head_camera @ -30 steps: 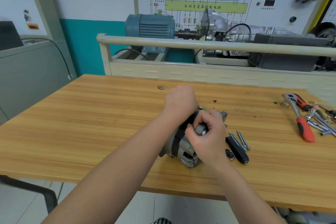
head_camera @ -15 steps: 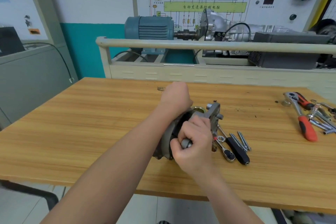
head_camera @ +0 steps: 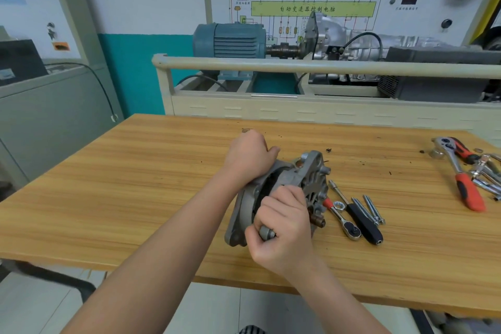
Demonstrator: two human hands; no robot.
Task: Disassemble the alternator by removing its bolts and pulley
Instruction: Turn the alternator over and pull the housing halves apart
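A grey cast alternator [head_camera: 298,179] stands on edge on the wooden table [head_camera: 135,184], near the middle. My left hand [head_camera: 249,160] grips its far upper rim from above. My right hand [head_camera: 282,228] is curled round a short metal tool handle [head_camera: 267,232] held against the near side of the housing; the tool's working end is hidden by my fingers. Two long loose bolts [head_camera: 370,209] lie on the table just right of the alternator. The pulley is not visible.
A small ratchet [head_camera: 348,224] and a black-handled driver [head_camera: 364,222] lie beside the bolts. Another ratchet with a red-orange handle [head_camera: 467,192] and several sockets and bits [head_camera: 488,173] sit at the right edge. A training bench with a blue motor [head_camera: 230,40] stands behind the table.
The alternator has been tipped up and turned, so its end bracket now points up and right. My right hand moved down toward me along the housing with the tool. My left hand stayed on top.
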